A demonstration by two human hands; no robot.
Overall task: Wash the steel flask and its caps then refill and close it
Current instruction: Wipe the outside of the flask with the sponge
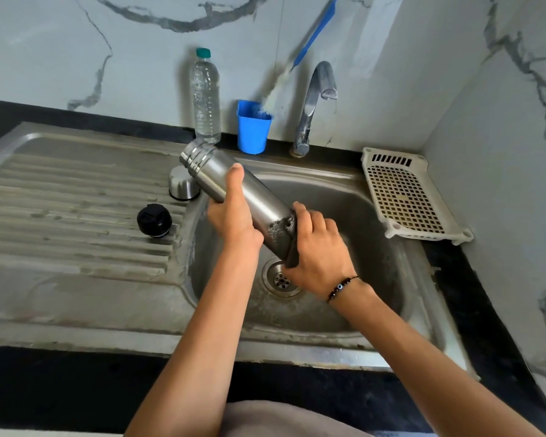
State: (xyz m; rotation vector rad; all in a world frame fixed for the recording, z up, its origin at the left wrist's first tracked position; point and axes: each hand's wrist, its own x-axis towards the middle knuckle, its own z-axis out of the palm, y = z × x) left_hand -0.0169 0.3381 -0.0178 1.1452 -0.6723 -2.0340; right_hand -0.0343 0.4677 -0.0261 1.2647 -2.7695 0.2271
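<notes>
Cylindrical brushed-steel flask (234, 197) tilted over sink basin (360, 197), mouth up-left so suds drain. Left hand (234, 212) grip wraps mid-body, steadying. Right hand (320, 253) grip presses dark scrub pad (292, 247) around base. Domed steel cap (183, 184), black stopper (154, 220) left of basin, unwashed, probably.

drainboard (60, 247): steel cap (183, 186), black cap (154, 220) | counter (454, 257): white tray (407, 197)

Head camera looks steeply down, close over the sink (76, 310).
</notes>
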